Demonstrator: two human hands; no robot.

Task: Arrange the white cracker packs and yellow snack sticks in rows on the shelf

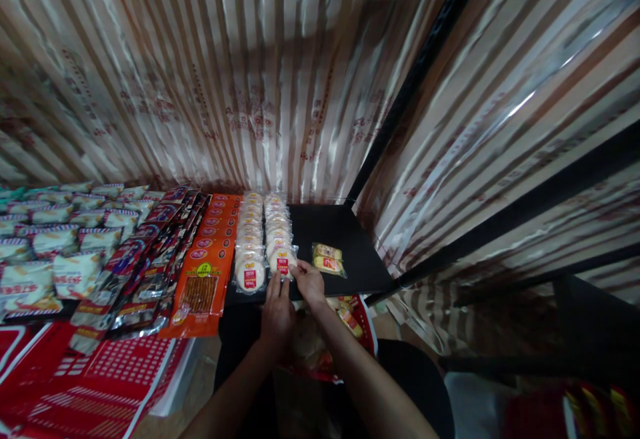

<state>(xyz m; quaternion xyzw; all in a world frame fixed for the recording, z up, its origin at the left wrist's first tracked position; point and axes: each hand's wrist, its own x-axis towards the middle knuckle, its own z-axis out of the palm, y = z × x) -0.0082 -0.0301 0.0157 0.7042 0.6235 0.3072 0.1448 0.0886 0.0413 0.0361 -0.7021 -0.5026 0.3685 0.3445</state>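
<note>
Centre of frame: left hand (279, 309) and right hand (309, 283) close together, fingertips at the lower and right edges of the front cracker packet (281, 261); cannot tell whether either grips it. Packet heads the right-hand of two cracker rows on the black shelf (360, 232). Yellow packet (329, 260) lies apart, right of the row. Orange packets (203, 282) overlap left of centre. Red basket (107, 375), lower left.

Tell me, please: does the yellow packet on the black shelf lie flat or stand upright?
Lying flat. The yellow packet shows its broad printed face upward, and the black shelf is visible around it.
</note>
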